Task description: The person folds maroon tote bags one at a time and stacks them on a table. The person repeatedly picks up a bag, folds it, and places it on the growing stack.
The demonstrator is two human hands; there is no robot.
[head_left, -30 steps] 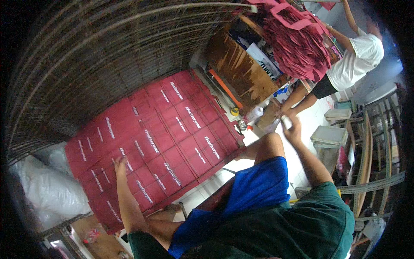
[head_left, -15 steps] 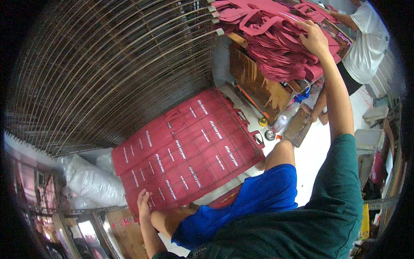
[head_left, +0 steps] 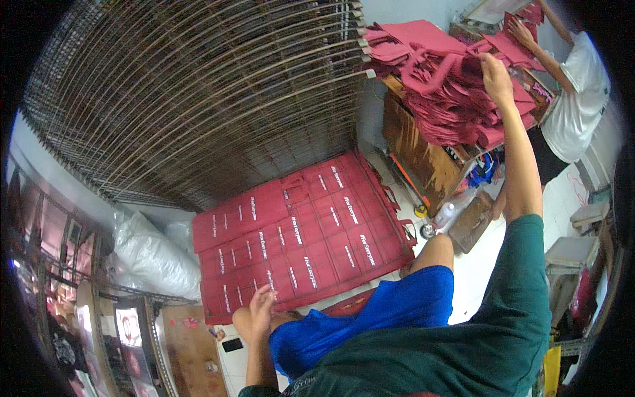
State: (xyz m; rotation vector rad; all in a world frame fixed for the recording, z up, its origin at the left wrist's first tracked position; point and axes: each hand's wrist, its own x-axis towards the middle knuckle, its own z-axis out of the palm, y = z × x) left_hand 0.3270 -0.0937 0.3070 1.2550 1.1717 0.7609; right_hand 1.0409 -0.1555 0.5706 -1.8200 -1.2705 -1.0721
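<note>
Crimson fabric bags, heaped (head_left: 450,86): loose pile on top of a brown cardboard carton (head_left: 423,155), handles and flaps hanging over the carton's near edge. Taken as landmark for all entries below.

Right hand (head_left: 496,73): on the pile's upper right slope, arm stretched up and away from the body. Fingers curled down into the top layers, apparently pinching a bag edge; exact grip hidden by folds, so firmly closed or merely resting cannot be told. Nearer hand to the pile by far.

Left hand (head_left: 261,306): well apart from the pile, down and to its left, by the knee. Fingers loosely spread, holding nothing, tips touching the near edge of the flat sheet.

Flat sheet of printed red bags (head_left: 297,238): below-left of the pile, laid in rows on the floor, long axis running from the carton's foot toward the left hand.

Wire rack (head_left: 192,92): left of the pile, close against it; no room to draw a bag that way.

Second person's hand (head_left: 519,30): at the pile's far right top, just beside the right hand; crowded on that side.

Plastic bottle (head_left: 444,215): at the carton's foot, beneath the overhang.

Open room: pale floor below-right of the pile, between carton and blue shorts (head_left: 370,317).
</note>
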